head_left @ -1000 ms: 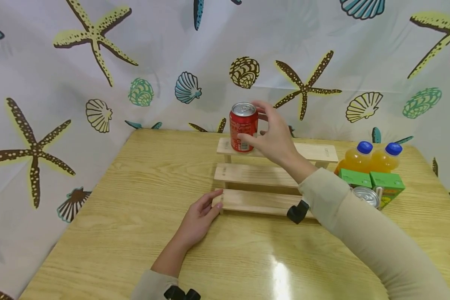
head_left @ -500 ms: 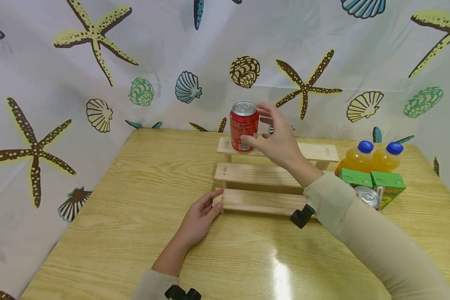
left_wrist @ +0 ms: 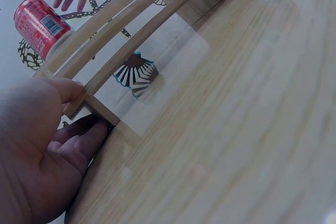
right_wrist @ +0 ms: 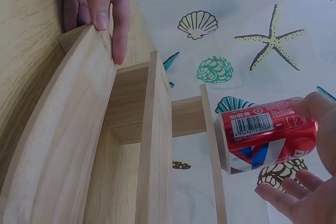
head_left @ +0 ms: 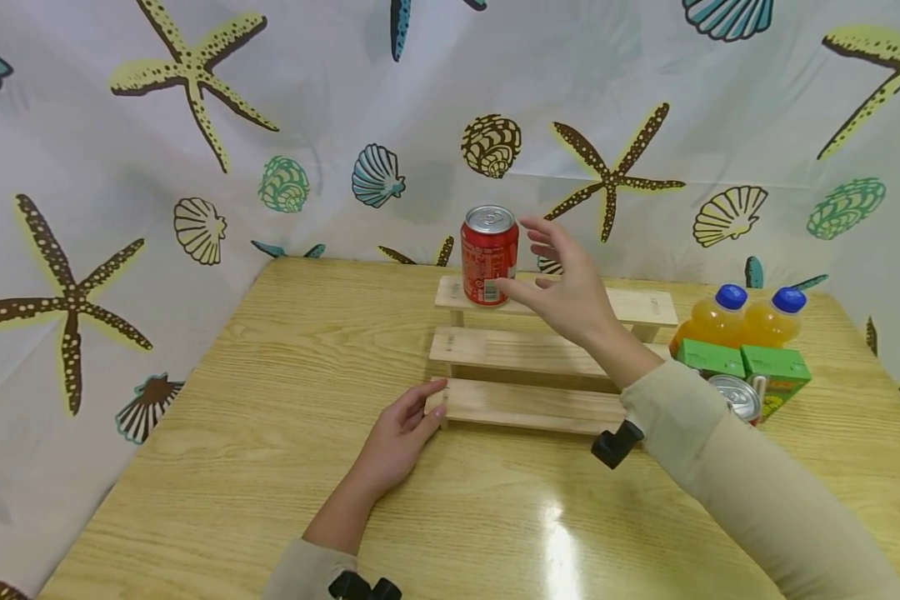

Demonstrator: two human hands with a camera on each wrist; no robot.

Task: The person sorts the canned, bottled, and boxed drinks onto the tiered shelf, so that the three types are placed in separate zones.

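Observation:
A red soda can [head_left: 487, 258] stands upright at the left end of the top step of a three-step wooden shelf [head_left: 525, 350]. Beside the can, on its right, is my right hand [head_left: 570, 292]; the fingers are spread and apart from it, while the thumb tip overlaps the can's edge in the head view. Whether that thumb touches the can I cannot tell. My left hand [head_left: 397, 437] grips the left end of the lowest step. In the left wrist view the thumb [left_wrist: 65, 88] lies on the board and the fingers reach round its end support.
Right of the shelf stand two orange drink bottles [head_left: 772, 321] with blue caps, two green juice boxes [head_left: 776, 362] and another can [head_left: 737, 396], partly behind the right sleeve. A patterned cloth [head_left: 420, 83] hangs behind the wooden table [head_left: 307, 333].
My right hand has drawn back slightly to the right and down, its fingers coming away from the can. The can and my left hand stay in place.

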